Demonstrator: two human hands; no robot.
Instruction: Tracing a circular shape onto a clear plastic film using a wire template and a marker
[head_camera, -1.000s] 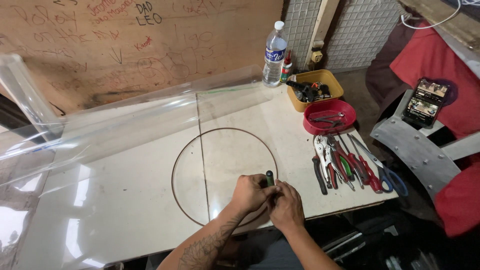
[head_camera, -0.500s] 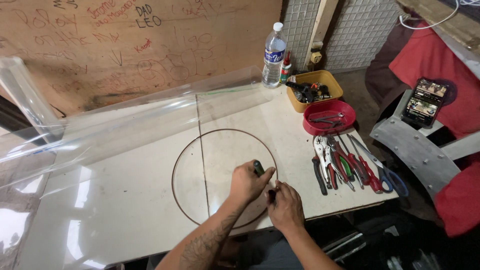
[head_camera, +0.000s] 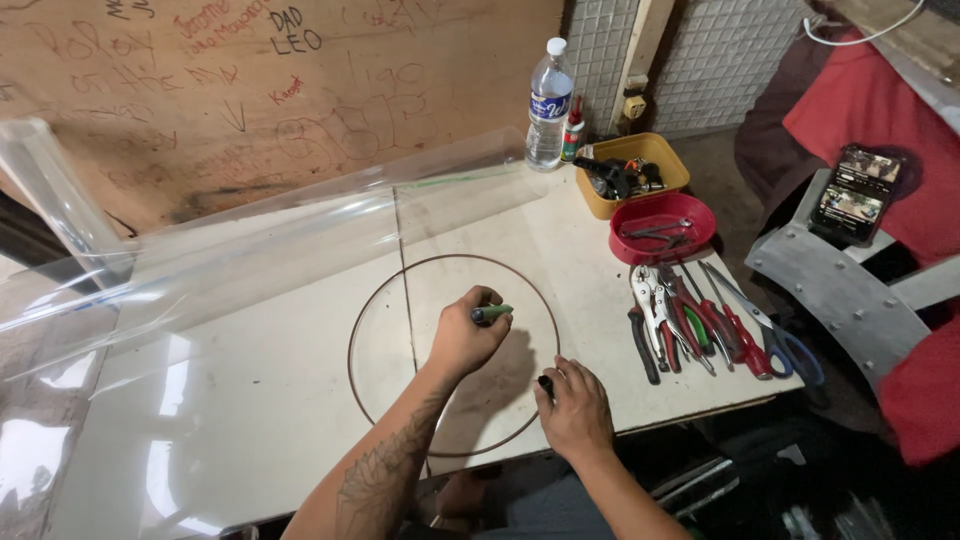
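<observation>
Separating now: the hands, pressed together a second ago, are drawn apart over the ring (head_camera: 452, 355). The left hand (head_camera: 466, 340) is closed around a marker (head_camera: 492, 314), lifted inside the ring; the right hand (head_camera: 575, 405) is curled on a dark cap (head_camera: 546, 383) at the ring's right edge. The marker is taken as uncapped.

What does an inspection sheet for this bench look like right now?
Surface: white table under a clear sheet, its far edge curled up.
Job's things: brown ring lies flat on the sheet; green marker; dark cap.
Clutter: pliers and scissors, red bowl, yellow tray, bottle.
Hands: left hand grips the marker inside the ring; right hand holds the cap at the ring's edge.
Cables: white cable, top right.
Surroundings: scribbled board wall, phone on a metal bracket.
</observation>
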